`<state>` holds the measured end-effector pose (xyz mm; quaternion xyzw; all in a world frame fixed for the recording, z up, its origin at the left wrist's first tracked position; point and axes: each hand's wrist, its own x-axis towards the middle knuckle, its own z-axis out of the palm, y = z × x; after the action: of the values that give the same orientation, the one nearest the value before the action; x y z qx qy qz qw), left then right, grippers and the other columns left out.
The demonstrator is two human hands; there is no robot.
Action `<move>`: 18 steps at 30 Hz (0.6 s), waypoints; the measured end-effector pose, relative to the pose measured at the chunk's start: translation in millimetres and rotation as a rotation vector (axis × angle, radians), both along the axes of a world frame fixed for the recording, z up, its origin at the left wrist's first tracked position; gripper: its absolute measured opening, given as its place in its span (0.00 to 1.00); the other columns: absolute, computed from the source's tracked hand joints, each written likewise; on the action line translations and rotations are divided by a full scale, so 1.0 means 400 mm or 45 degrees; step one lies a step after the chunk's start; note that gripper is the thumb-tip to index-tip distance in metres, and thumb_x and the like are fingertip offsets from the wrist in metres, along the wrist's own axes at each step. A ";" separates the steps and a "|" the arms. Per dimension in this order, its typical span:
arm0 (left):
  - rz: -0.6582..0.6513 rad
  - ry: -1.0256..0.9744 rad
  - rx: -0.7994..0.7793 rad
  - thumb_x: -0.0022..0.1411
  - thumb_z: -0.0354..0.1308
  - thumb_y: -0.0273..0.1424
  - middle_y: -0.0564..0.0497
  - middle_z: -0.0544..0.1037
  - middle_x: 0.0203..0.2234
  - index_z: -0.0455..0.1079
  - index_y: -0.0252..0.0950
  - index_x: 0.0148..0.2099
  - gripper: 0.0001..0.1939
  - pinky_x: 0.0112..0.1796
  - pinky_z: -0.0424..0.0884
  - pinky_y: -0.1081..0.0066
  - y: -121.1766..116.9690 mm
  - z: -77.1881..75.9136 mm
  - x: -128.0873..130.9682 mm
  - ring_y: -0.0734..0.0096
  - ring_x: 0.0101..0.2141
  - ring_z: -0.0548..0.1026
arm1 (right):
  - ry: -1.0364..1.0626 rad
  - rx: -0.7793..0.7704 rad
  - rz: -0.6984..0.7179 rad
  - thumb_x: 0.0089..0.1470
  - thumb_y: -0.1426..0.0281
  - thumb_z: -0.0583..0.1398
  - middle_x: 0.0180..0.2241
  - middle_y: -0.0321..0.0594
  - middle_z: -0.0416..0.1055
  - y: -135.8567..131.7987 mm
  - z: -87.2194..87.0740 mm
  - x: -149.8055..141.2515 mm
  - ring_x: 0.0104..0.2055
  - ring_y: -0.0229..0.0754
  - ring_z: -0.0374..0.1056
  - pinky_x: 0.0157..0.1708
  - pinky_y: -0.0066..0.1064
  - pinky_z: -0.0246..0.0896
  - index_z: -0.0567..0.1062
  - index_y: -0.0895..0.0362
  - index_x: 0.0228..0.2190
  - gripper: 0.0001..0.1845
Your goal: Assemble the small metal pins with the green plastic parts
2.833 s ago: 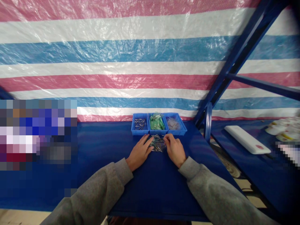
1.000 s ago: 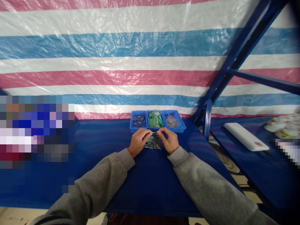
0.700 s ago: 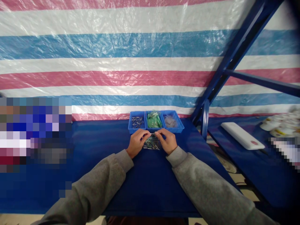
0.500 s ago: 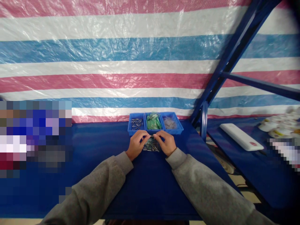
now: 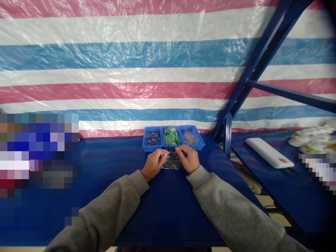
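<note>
My left hand is closed in a pinch at the left edge of a small pile of slim metal pieces on the blue table. Whatever lies between its fingertips is too small to make out. On the pile's right side my right hand also pinches, thumb against fingers, its contents hidden. A short gap separates the two hands. Just beyond them stand three joined blue bins: the left bin has similar metal pieces, the middle one green packets, the right one clear plastic pieces.
A blue metal frame rises at the table's right end. Past it, a second blue table carries a long white box and several white rolls. Striped plastic sheeting hangs behind. Blurred blocks cover the left side.
My hands have moved slightly apart; their fingertips were together over the pile and now leave a gap. The right hand has shifted a little right and up.
</note>
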<state>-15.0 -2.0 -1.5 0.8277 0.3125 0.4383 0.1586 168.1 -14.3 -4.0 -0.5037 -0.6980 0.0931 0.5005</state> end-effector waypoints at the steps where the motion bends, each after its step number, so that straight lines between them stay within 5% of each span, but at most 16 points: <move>1: 0.011 0.008 0.004 0.64 0.48 0.29 0.48 0.76 0.34 0.63 0.34 0.35 0.06 0.39 0.69 0.72 0.001 -0.002 0.000 0.72 0.37 0.74 | -0.005 0.004 0.005 0.58 0.61 0.50 0.25 0.40 0.70 0.000 0.001 0.002 0.30 0.40 0.66 0.35 0.32 0.60 0.71 0.56 0.23 0.18; 8: 0.153 0.052 0.050 0.64 0.48 0.32 0.48 0.75 0.31 0.66 0.33 0.40 0.08 0.36 0.69 0.72 0.012 -0.009 0.002 0.72 0.33 0.73 | -0.010 0.019 -0.019 0.58 0.61 0.50 0.25 0.40 0.70 0.004 -0.002 0.005 0.29 0.40 0.66 0.34 0.31 0.60 0.71 0.56 0.23 0.19; 18: 0.066 0.140 0.164 0.65 0.46 0.29 0.47 0.72 0.32 0.68 0.35 0.48 0.13 0.39 0.67 0.67 0.022 0.000 -0.004 0.68 0.36 0.70 | 0.004 0.066 0.015 0.58 0.65 0.52 0.25 0.39 0.70 0.001 -0.008 -0.009 0.30 0.40 0.66 0.35 0.31 0.59 0.71 0.57 0.24 0.15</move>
<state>-16.6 6.7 -1.4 0.8506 0.3131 0.4155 0.0763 164.4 -13.9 -7.0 -0.4865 -0.7023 0.0786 0.5138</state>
